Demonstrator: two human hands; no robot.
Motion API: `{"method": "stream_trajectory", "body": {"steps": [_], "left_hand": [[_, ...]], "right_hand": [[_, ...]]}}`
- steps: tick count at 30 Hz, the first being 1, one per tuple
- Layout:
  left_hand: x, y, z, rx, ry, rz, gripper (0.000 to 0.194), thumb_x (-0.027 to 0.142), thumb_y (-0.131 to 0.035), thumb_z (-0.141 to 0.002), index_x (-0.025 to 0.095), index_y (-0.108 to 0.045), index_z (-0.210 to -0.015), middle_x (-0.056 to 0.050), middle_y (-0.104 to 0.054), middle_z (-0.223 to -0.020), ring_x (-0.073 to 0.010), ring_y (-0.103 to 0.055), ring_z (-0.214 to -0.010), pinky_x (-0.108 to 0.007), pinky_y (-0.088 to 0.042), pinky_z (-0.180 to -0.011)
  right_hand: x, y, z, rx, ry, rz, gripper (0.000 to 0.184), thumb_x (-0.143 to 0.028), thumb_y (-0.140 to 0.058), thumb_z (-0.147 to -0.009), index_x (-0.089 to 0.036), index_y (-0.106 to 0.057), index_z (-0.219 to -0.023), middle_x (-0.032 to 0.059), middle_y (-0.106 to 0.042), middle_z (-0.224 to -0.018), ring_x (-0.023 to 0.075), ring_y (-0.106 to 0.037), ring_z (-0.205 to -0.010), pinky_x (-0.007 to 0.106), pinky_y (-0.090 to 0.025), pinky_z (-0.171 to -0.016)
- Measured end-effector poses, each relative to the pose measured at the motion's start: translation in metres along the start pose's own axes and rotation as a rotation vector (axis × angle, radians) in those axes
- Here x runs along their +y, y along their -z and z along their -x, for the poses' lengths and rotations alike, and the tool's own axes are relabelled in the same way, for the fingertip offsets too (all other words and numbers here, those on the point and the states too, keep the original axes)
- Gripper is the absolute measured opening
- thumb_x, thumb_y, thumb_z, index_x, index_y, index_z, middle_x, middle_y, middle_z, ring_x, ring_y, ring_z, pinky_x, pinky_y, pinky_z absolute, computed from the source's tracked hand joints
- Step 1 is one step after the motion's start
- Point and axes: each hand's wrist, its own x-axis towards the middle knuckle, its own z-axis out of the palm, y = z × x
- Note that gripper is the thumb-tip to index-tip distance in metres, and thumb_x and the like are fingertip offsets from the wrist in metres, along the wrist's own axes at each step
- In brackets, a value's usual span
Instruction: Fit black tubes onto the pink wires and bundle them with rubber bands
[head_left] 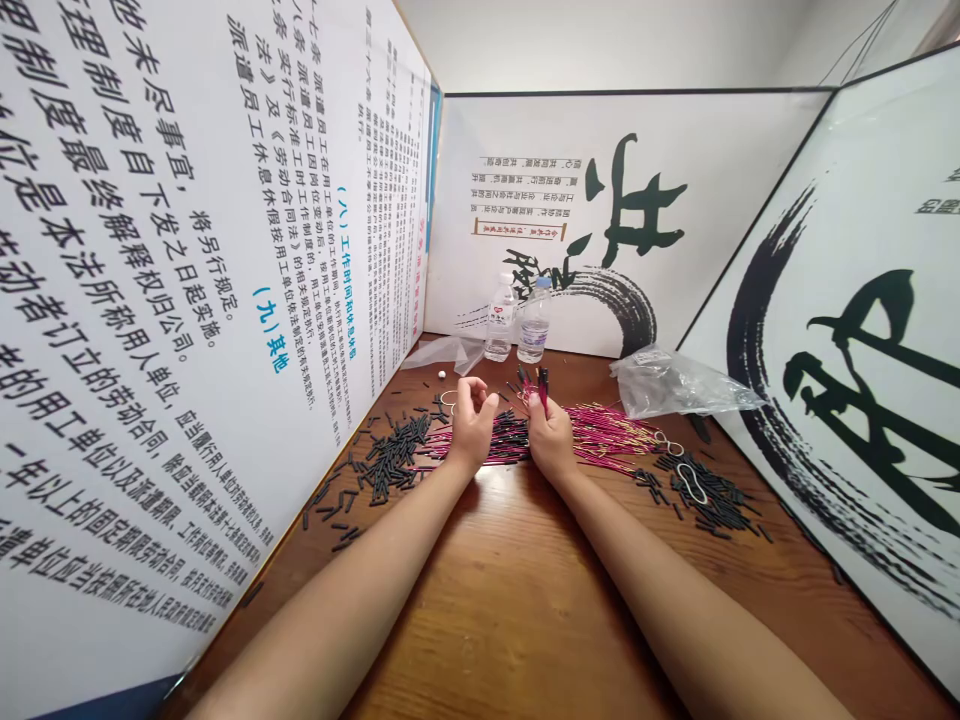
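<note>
My left hand (472,412) is curled, fingers bent towards the palm; what it pinches is too small to make out. My right hand (547,425) is closed round a small bunch of red wires with black sleeves (541,382) that stick up above the fingers. Both hands rest over a heap of red wires (600,432) lying across the wooden table (510,600). A pile of short black tubes (394,455) lies left of my left hand. Another pile of black tubes (701,490) lies to the right.
Two clear water bottles (501,318) (534,320) stand at the back. Crumpled plastic bags lie at back left (450,352) and right (675,385). Printed boards wall the table in on the left (187,300), back (637,220) and right (862,350).
</note>
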Motion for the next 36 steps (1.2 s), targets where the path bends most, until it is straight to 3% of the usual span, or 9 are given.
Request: {"method": "stream_trajectory", "body": {"steps": [4, 8, 12, 17, 21, 27, 32, 34, 36], "left_hand": [[0.002, -0.009, 0.003, -0.156, 0.158, 0.140, 0.015, 0.032, -0.050, -0.084, 0.021, -0.039, -0.084, 0.004, -0.043, -0.070, -0.0092, -0.042, -0.061, -0.022, -0.039, -0.062], [0.006, -0.020, 0.008, -0.295, 0.245, 0.247, 0.016, 0.033, -0.056, -0.082, 0.018, -0.052, -0.088, -0.002, -0.058, -0.082, -0.0135, -0.055, -0.084, -0.028, -0.044, -0.086], [0.009, -0.022, 0.010, -0.315, 0.298, 0.291, 0.028, 0.041, -0.053, -0.085, 0.016, -0.064, -0.088, -0.008, -0.066, -0.093, -0.0208, -0.057, -0.105, -0.036, -0.038, -0.102], [0.009, -0.018, 0.010, -0.317, 0.294, 0.293, 0.040, 0.049, -0.050, -0.085, 0.014, -0.069, -0.091, -0.009, -0.070, -0.095, -0.0220, -0.057, -0.111, -0.038, -0.035, -0.105], [0.003, -0.020, 0.009, -0.289, 0.321, 0.304, 0.041, 0.048, -0.049, -0.085, 0.013, -0.069, -0.090, -0.010, -0.071, -0.091, -0.0219, -0.060, -0.105, -0.037, -0.041, -0.100], [-0.007, -0.020, 0.004, -0.155, 0.323, 0.207, 0.036, 0.043, -0.044, -0.087, 0.015, -0.064, -0.074, -0.007, -0.068, -0.075, -0.0190, -0.064, -0.083, -0.034, -0.048, -0.085], [-0.005, -0.008, -0.009, -0.009, 0.262, 0.080, 0.038, 0.042, -0.037, -0.090, 0.018, -0.054, -0.064, -0.003, -0.060, -0.064, -0.0144, -0.059, -0.066, -0.028, -0.049, -0.070], [-0.003, -0.001, -0.015, -0.037, 0.342, 0.155, 0.034, 0.040, -0.037, -0.089, 0.019, -0.049, -0.066, -0.001, -0.053, -0.059, -0.0121, -0.053, -0.055, -0.027, -0.047, -0.061], [0.000, 0.007, -0.020, -0.140, 0.423, 0.168, 0.027, 0.037, -0.039, -0.088, 0.019, -0.047, -0.069, 0.003, -0.045, -0.055, -0.0100, -0.045, -0.047, -0.025, -0.042, -0.055]], "right_hand": [[-0.005, -0.003, 0.000, 0.048, -0.068, -0.100, 0.042, -0.056, -0.042, -0.087, -0.020, -0.045, -0.065, -0.0047, -0.037, -0.051, 0.0108, -0.035, -0.050, 0.025, -0.031, -0.051], [-0.012, -0.008, 0.006, -0.018, -0.045, -0.181, 0.041, -0.054, -0.045, -0.086, -0.016, -0.057, -0.077, 0.0026, -0.058, -0.068, 0.0141, -0.050, -0.062, 0.026, -0.041, -0.061], [-0.016, -0.011, 0.012, -0.124, -0.030, -0.191, 0.042, -0.054, -0.044, -0.086, -0.016, -0.060, -0.082, 0.0071, -0.065, -0.078, 0.0183, -0.058, -0.072, 0.029, -0.046, -0.069], [-0.013, -0.013, 0.013, -0.218, -0.071, -0.250, 0.041, -0.054, -0.044, -0.086, -0.016, -0.060, -0.084, 0.0071, -0.065, -0.079, 0.0187, -0.059, -0.071, 0.029, -0.048, -0.067], [-0.009, -0.015, 0.013, -0.279, -0.080, -0.338, 0.039, -0.050, -0.045, -0.087, -0.015, -0.063, -0.089, 0.0094, -0.067, -0.089, 0.0208, -0.062, -0.082, 0.033, -0.049, -0.079], [-0.010, -0.015, 0.016, -0.277, -0.005, -0.218, 0.039, -0.048, -0.044, -0.088, -0.018, -0.066, -0.094, 0.0082, -0.068, -0.091, 0.0223, -0.062, -0.092, 0.035, -0.046, -0.088], [-0.010, -0.012, 0.014, -0.205, -0.011, -0.065, 0.038, -0.047, -0.039, -0.089, -0.019, -0.060, -0.074, 0.0039, -0.061, -0.070, 0.0187, -0.057, -0.071, 0.029, -0.044, -0.071], [-0.007, -0.011, 0.012, -0.136, -0.052, -0.024, 0.039, -0.048, -0.039, -0.088, -0.020, -0.053, -0.066, 0.0011, -0.053, -0.060, 0.0158, -0.049, -0.059, 0.027, -0.040, -0.061], [-0.005, -0.010, 0.011, -0.093, -0.080, -0.037, 0.039, -0.049, -0.038, -0.088, -0.021, -0.049, -0.065, -0.0012, -0.047, -0.056, 0.0139, -0.043, -0.054, 0.026, -0.035, -0.056]]}}
